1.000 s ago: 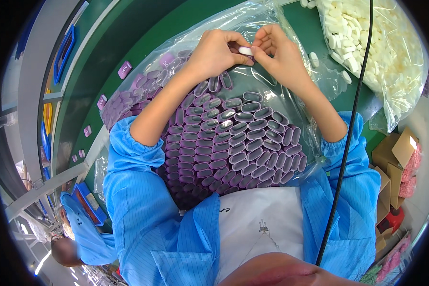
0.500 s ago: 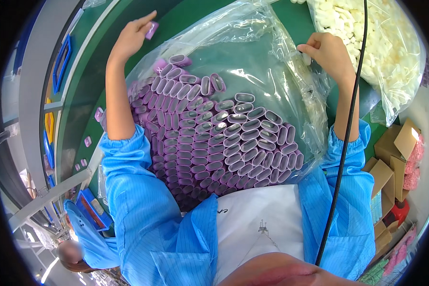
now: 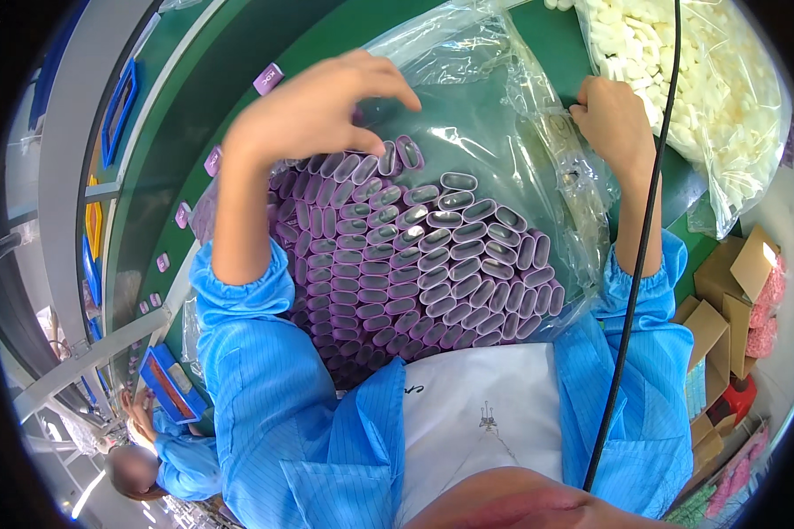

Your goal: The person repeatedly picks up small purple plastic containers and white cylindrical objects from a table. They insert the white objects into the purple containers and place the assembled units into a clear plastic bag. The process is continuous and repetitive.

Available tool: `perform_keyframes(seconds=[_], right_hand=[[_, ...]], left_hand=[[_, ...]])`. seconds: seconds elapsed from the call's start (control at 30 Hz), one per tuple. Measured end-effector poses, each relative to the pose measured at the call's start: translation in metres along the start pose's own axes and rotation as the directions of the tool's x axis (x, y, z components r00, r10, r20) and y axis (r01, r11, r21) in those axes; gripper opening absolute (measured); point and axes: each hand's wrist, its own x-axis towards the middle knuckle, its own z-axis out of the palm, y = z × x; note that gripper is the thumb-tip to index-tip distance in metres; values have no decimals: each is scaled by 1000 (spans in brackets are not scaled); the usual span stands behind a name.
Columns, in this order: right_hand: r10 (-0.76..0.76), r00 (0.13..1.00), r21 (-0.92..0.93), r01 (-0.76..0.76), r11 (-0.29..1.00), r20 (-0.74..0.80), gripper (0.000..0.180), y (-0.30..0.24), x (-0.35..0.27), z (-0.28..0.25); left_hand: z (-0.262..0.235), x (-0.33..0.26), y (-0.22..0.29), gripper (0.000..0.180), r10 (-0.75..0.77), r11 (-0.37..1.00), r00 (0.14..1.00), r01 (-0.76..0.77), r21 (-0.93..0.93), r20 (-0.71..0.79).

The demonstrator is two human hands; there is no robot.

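My left hand (image 3: pixel 326 106) is over the far left part of a clear plastic bag (image 3: pixel 468 115), thumb and fingers curved and apart, with nothing seen between them. Beneath and beside it lie rows of purple oval hollow shells (image 3: pixel 375 269), most with their openings up. Closest to the thumb are two upright shells (image 3: pixel 408 152). Just beyond the left wrist, a single purple piece (image 3: pixel 267 79) rests on the green belt (image 3: pixel 229 53). My right hand (image 3: pixel 613 119) is closed beside a bag of small white pieces (image 3: pixel 688 53); whatever its fingers hold is hidden.
Several purple pieces (image 3: pixel 183 214) are spaced along the belt at left. A black cable (image 3: pixel 641 256) hangs before my right forearm. Cardboard boxes (image 3: pixel 723 291) stand at right. A co-worker in blue (image 3: pixel 185 467) sits lower left near a blue tray (image 3: pixel 172 385).
My left hand has let go of a purple piece on the belt and swung right over the shells. My right hand has shifted slightly, its fingers curling inward. The belt pieces have moved.
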Motion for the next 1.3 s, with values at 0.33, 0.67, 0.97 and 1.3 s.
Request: perform_keyframes(seconds=[0.33, 0.67, 0.97, 1.3], right_hand=[[-65, 953, 105, 100, 989, -295, 13, -1, 13, 24], [70, 886, 703, 314, 638, -459, 10, -32, 8, 1], [-33, 922, 823, 359, 441, -385, 13, -77, -3, 5], [58, 929, 917, 350, 190, -366, 11, -80, -1, 13]], left_hand=[[41, 37, -11, 18, 23, 937, 999, -37, -346, -43], [67, 50, -6, 30, -229, 726, 916, -65, -684, -331], [78, 51, 3, 34, -217, 748, 858, -160, -644, -465], [74, 52, 8, 32, -309, 584, 862, -162, -795, -403]])
